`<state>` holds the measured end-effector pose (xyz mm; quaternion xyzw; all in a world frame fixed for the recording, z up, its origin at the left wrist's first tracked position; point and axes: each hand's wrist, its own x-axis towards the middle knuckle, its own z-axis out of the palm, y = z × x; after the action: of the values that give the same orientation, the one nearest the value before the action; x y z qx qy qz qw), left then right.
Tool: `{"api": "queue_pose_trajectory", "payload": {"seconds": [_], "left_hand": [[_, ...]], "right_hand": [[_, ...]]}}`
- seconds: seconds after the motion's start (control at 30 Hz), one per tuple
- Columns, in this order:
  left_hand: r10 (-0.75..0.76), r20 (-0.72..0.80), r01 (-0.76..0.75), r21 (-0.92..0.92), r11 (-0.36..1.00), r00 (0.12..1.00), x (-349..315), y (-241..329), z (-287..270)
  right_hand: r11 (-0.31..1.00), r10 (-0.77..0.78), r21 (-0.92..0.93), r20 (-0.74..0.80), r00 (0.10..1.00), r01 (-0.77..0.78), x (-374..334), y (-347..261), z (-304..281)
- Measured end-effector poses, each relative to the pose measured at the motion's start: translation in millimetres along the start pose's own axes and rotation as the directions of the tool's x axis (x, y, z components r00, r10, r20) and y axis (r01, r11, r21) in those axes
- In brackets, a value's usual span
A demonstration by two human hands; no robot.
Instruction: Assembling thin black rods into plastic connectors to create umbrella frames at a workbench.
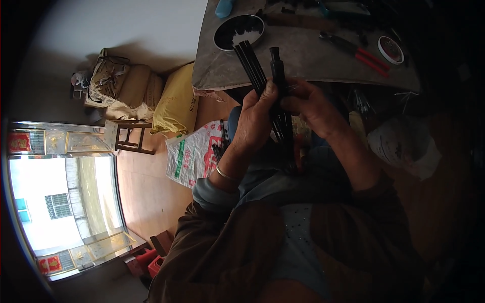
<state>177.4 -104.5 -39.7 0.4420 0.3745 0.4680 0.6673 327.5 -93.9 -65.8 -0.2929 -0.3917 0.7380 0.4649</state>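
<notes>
My left hand is closed around a bundle of thin black rods, which look like folded umbrella ribs. Their upper ends spread toward the table and their lower ends hang over my lap. Beside them rises a dark tube with a stepped, knobbed top. At the tube's right side, the fingers of my right hand pinch together. Whatever small part lies between those fingertips is too dark to make out. Just beyond the rods, a black-rimmed round dish on the table holds dark bits and something white.
On the grey table lie red-handled pliers, a round white lid and a light-blue object. Sacks and a wooden stool stand left. More black rods rest on a printed white sack. A plastic bag sits right.
</notes>
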Motion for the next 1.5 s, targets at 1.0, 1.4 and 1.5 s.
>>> {"api": "queue_pose_trajectory", "payload": {"seconds": [1.0, 1.4, 1.5], "left_hand": [[0.113, 0.039, -0.118, 0.142, 0.983, 0.993, 6.3, -2.6, -25.0], [0.102, -0.068, -0.094, 0.110, 0.989, 0.993, 2.7, -5.8, -23.8], [0.073, -0.048, -0.073, -0.012, 0.997, 0.996, 3.0, -9.5, -27.2]], "right_hand": [[0.914, -0.236, -0.385, -0.251, 0.939, 0.127, -14.4, 16.5, 14.5], [0.942, -0.145, -0.332, -0.253, 0.956, 0.055, -9.3, 7.0, 16.3], [0.967, -0.067, -0.253, -0.200, 0.977, 0.015, -9.2, 3.3, 14.1]]}}
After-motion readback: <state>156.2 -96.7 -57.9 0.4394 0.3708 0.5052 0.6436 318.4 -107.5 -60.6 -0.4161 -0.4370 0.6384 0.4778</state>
